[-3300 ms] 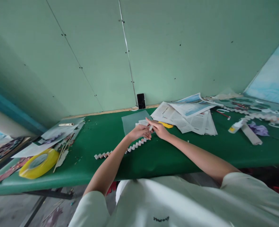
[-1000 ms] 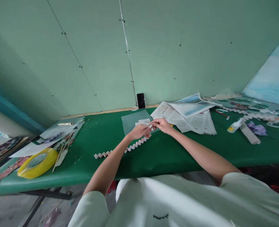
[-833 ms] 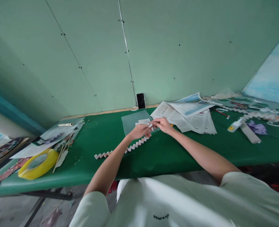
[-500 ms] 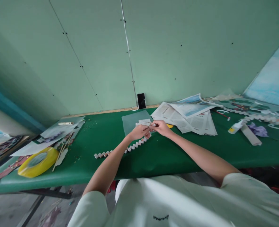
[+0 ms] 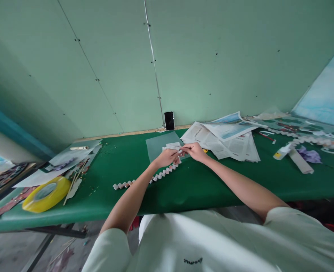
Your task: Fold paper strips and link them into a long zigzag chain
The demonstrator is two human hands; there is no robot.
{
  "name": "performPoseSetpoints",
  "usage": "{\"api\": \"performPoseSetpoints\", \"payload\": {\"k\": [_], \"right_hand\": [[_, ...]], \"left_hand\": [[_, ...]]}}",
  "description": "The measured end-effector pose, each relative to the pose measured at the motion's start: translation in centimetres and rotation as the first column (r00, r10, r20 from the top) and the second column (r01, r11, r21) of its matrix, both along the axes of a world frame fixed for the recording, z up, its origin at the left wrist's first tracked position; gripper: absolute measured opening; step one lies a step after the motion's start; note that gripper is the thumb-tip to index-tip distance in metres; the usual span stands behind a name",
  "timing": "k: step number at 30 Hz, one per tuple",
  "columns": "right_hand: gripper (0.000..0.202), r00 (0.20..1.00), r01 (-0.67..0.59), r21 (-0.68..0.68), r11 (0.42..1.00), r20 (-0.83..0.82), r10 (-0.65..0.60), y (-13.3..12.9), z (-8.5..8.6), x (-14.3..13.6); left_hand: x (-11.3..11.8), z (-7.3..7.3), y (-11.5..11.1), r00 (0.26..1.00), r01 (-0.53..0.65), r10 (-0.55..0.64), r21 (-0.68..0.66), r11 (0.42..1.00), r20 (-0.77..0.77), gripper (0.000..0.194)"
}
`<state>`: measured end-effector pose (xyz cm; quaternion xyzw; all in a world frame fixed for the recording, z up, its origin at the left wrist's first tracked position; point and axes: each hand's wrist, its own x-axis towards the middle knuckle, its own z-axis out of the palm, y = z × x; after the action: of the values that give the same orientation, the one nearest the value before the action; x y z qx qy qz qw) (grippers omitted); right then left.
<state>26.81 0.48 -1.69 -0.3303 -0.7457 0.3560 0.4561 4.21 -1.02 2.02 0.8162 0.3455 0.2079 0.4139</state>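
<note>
Tape roll point(image 5: 59, 189), yellow, near left edge of green table point(image 5: 206, 189); thin sticks point(image 5: 75, 181) just beside it. Zigzag paper chain point(image 5: 163, 173) runs under my left forearm, up to my hands; can't tell if joined to the held piece. My left hand point(image 5: 166, 158), fingers nearly closed, pinches small paper piece point(image 5: 180, 152). My right hand point(image 5: 194, 151), fingertips together, grips it too. Newspaper sheets point(image 5: 226, 143) far right of hands, glue bottle point(image 5: 282, 152) farther right.

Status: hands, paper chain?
Left hand, right hand: fingers pinching paper strip. Chain on table, partly hidden by left arm. Newspapers beyond right hand.
</note>
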Motion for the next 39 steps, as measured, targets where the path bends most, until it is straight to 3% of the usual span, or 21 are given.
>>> {"api": "performPoseSetpoints", "payload": {"k": [10,14,17,20,25,32,39], "right_hand": [[0.046,0.998,0.052,0.003,0.999,-0.027,-0.052,-1.1,0.3,-0.5],[0.044,1.000,0.019,0.015,1.000,0.001,-0.019,-1.5,0.2,-0.6],[0.046,0.998,-0.009,0.069,0.998,0.061,0.004,-1.7,0.1,-0.7],[0.046,0.993,0.027,0.135,0.990,0.107,-0.042,-1.6,0.0,-0.8],[0.043,0.984,0.125,0.203,0.971,0.103,-0.148,-1.5,-0.3,-1.0],[0.043,0.989,0.043,0.139,0.989,0.134,-0.062,-1.1,-0.3,-1.0],[0.043,0.988,0.090,0.115,0.989,0.116,-0.103,-0.9,-0.7,-1.0]], "left_hand": [[0.4,-0.8,0.1,0.963,-0.258,0.236,0.184,0.948,0.132,0.036],[0.2,-0.9,0.0,0.981,-0.167,0.194,0.402,0.900,-0.026,0.029],[0.1,-1.1,0.0,0.972,-0.064,0.164,0.482,0.874,-0.169,0.023],[0.1,-1.6,0.1,0.960,-0.008,0.146,0.501,0.865,-0.237,0.020],[0.0,-2.1,0.3,0.958,-0.031,0.179,0.538,0.842,-0.224,0.018],[0.1,-1.9,0.4,0.937,-0.075,0.250,0.558,0.827,-0.246,0.019],[0.4,-2.0,0.5,0.958,-0.198,0.274,0.497,0.845,-0.085,0.024]]}}
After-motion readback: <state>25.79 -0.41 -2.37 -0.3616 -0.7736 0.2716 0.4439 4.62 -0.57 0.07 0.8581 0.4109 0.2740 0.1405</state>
